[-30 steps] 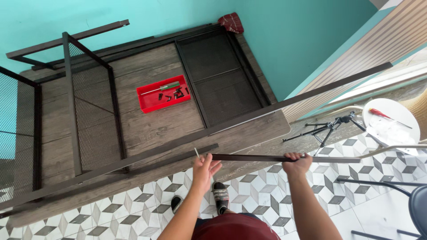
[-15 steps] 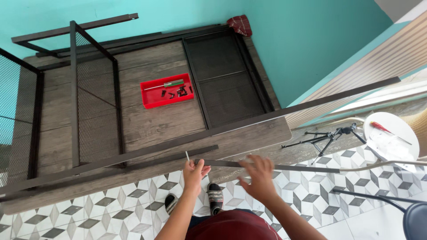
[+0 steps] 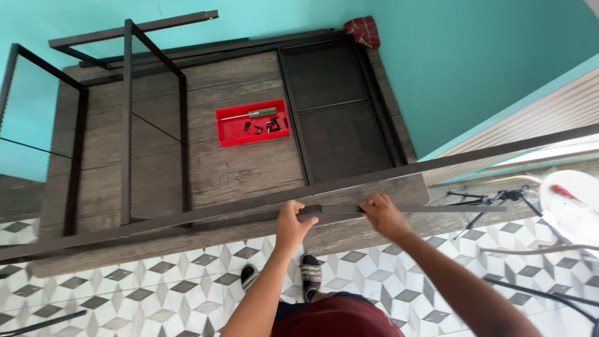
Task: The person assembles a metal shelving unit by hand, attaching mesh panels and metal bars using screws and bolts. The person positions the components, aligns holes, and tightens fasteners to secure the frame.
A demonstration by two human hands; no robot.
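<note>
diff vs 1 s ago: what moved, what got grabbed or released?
The right hand slid left along the thin dark bar, closing on the left hand. The left hand now grips the bar's end. The red tray and wooden tabletop stayed put.

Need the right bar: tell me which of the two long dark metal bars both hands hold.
The shorter, lower bar, not the long diagonal rail above it.

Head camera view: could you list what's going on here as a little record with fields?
left hand: gripping the near end of a short dark metal bar
right hand: on the same bar, further along
long metal rail: runs slantwise just beyond both hands
wooden panel: lies flat, dark frames on it
red tray: holds a green-handled screwdriver and dark screws
floor: patterned tiles
</note>
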